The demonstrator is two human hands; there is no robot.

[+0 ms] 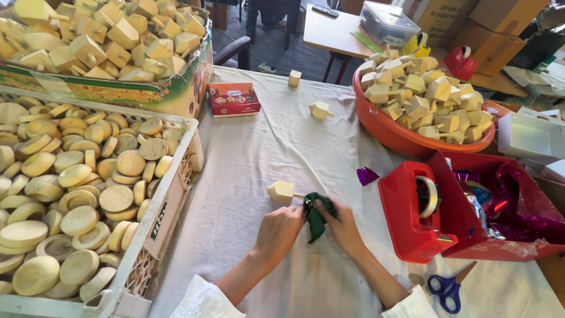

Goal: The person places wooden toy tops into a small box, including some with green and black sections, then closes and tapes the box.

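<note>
Both hands rest knuckles-up, left hand (280,231) and right hand (341,227) fingers pinching the green cloth (316,217) beside the wooden block (281,191).

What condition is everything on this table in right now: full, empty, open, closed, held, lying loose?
Wooden top: on its side, stem at the green cloth.
Green cloth: pinched by left hand and right hand.
Orange basin: heaped with wooden tops.
White crate: full of wooden discs.
Tape dispenser: loaded.
Blue scissors: closed, lying loose.
Small red box: closed.
</note>
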